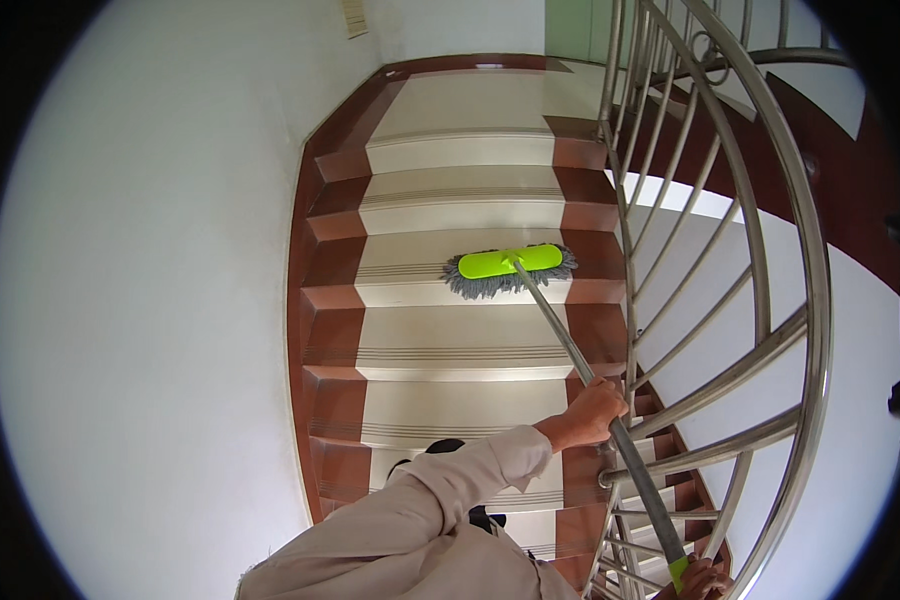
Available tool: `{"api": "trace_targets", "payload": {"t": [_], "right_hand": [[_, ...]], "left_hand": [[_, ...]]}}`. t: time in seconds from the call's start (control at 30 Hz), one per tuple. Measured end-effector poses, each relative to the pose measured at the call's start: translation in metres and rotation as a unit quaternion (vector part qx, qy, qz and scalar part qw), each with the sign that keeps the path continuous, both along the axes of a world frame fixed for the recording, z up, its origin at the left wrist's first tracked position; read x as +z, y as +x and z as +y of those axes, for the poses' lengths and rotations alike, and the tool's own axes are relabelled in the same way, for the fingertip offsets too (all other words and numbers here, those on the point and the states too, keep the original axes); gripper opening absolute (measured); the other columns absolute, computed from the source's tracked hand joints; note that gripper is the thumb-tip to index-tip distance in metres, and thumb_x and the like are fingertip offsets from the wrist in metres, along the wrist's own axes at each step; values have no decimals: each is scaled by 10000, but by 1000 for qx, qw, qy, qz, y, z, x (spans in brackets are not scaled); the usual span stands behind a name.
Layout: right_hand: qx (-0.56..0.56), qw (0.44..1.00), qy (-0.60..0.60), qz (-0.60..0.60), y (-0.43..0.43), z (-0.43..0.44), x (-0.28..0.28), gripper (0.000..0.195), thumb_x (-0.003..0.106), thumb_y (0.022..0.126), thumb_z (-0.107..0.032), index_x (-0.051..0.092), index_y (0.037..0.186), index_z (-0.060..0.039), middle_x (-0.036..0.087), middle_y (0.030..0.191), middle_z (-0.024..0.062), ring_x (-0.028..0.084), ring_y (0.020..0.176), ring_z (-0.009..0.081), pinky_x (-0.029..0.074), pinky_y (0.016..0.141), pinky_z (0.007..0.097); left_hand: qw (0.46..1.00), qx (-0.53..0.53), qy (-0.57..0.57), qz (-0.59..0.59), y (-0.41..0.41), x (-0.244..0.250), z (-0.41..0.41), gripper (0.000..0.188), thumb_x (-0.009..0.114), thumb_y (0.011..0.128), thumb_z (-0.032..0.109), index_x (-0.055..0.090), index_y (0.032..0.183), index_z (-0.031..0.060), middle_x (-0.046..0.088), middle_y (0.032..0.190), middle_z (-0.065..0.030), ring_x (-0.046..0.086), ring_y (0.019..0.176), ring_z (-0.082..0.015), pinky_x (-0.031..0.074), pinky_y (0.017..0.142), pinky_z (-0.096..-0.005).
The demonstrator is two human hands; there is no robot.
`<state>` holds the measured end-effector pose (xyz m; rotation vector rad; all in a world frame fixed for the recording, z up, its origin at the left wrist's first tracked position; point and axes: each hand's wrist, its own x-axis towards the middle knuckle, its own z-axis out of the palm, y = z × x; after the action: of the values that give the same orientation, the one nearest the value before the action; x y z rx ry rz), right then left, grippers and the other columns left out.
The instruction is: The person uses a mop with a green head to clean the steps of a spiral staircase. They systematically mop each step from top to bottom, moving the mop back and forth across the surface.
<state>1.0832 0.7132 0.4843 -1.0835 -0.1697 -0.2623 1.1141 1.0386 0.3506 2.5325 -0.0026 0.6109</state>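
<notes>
A mop with a bright green head (510, 261) and grey fringed pad lies across the front edge of a cream stair tread, towards the right side of the flight. Its long metal pole (551, 315) slants down to the right. My left hand (596, 412), at the end of a beige sleeve, is closed around the middle of the pole, close to the railing. At the bottom right my right hand (701, 579) holds the pole near its green grip (677, 574); part of that hand is cut off by the picture's edge.
Cream stairs with red-brown borders (330, 330) rise to a landing (480, 101). A white wall (150, 300) runs along the left. A curved metal handrail (817, 300) with bars stands on the right, beside a lower flight. Dark footwear (444, 446) partly shows below.
</notes>
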Motion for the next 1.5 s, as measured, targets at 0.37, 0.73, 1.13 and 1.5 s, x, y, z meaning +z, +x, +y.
{"api": "trace_targets", "payload": {"t": [0.37, 0.73, 1.13, 1.5], "right_hand": [[162, 960, -228, -2, -60, 149, -24, 146, 561, 944, -142, 477, 887, -38, 407, 728, 33, 461, 690, 176, 453, 743, 364], [324, 946, -15, -25, -122, 298, 0, 67, 576, 916, -74, 541, 929, -19, 426, 712, 53, 484, 689, 184, 479, 728, 370], [80, 975, 5, 207, -232, 341, 114, 50, 606, 883, -34, 577, 922, -26, 490, 713, 52, 510, 688, 189, 517, 799, 384], [219, 973, -1, 72, -226, 300, 87, 139, 618, 906, -140, 515, 958, -63, 421, 683, -16, 413, 652, 121, 432, 801, 314]], "left_hand": [[986, 159, 41, 8, -138, -21, 155, 131, 682, 654, 108, 554, 624, 112, 571, 648, -46, 562, 777, -266, 386, 807, -395], [987, 153, 13, 42, -260, 5, 286, 125, 698, 640, 80, 587, 687, 114, 599, 694, -32, 585, 781, -256, 391, 800, -401], [992, 115, -21, 56, -317, 55, 304, 135, 699, 665, 106, 584, 733, 119, 583, 735, -31, 584, 828, -249, 385, 818, -408], [988, 152, -15, -21, -304, 43, 306, 277, 711, 713, 127, 480, 559, 115, 525, 546, -46, 538, 636, -285, 382, 753, -425]]}}
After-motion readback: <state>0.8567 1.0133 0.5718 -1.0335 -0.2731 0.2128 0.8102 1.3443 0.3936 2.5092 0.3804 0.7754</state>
